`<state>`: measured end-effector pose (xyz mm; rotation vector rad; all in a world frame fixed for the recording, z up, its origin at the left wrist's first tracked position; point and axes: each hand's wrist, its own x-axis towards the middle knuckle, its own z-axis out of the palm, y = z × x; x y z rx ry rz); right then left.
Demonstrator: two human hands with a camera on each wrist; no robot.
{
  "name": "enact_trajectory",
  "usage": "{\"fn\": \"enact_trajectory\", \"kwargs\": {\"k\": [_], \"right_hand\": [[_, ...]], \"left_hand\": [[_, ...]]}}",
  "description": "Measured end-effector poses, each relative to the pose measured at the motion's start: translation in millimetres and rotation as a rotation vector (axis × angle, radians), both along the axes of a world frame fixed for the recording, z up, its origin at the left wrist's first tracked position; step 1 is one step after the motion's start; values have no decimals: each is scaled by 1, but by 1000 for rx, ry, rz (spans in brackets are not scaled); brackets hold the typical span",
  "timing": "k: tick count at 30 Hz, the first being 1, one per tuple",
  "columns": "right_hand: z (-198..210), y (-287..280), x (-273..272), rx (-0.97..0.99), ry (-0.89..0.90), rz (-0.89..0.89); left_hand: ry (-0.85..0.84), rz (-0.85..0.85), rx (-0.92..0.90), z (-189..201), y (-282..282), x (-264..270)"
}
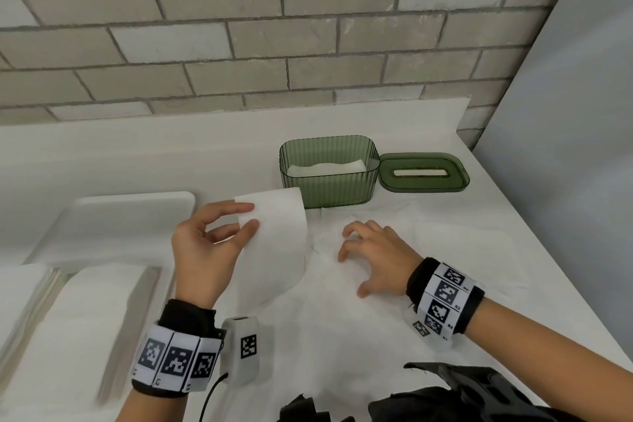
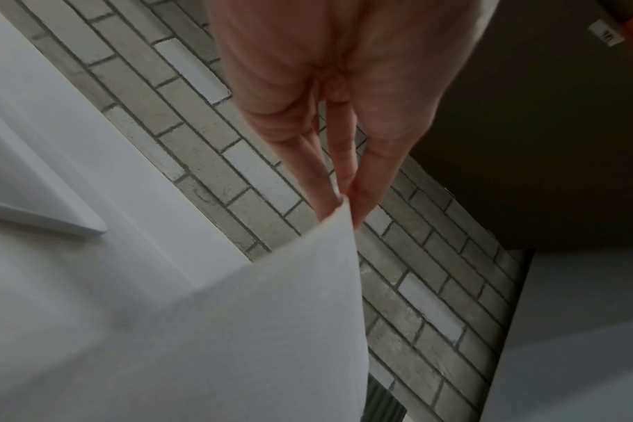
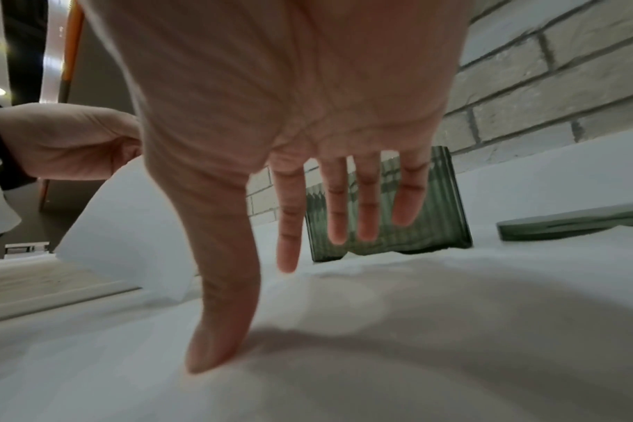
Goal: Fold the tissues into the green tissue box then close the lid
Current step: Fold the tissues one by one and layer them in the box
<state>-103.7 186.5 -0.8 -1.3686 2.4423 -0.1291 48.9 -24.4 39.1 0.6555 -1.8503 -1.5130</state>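
A ribbed green tissue box stands open on the white counter with folded white tissue inside. Its green lid, with a slot, lies flat just right of the box. My left hand pinches the top edge of a white tissue between thumb and fingers, and the sheet curves up off the counter in front of the box. My right hand is spread, its fingertips resting on the flat part of that tissue.
A white tray lies at the left near the wall. More white tissues lie flat at the right. A brick wall backs the counter, a grey panel bounds it on the right, and a dark object sits at the front edge.
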Motion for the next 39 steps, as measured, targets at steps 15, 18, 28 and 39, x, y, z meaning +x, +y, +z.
{"fn": "enact_trajectory", "kwargs": {"k": [15,18,28,39], "right_hand": [[-4,-1,-4,32,-233,-111],[16,3,-6,-227,-526,-93],[98,-13,-7,-1018,-875,-220],[95,-23,-13,-916,-787,-229]], "left_hand": [[27,-49,15,0,9,-4],[72,-92,26,3,14,-5],[300,-188,263,27,42,-22],[317,-201,268,36,41,-25]]}}
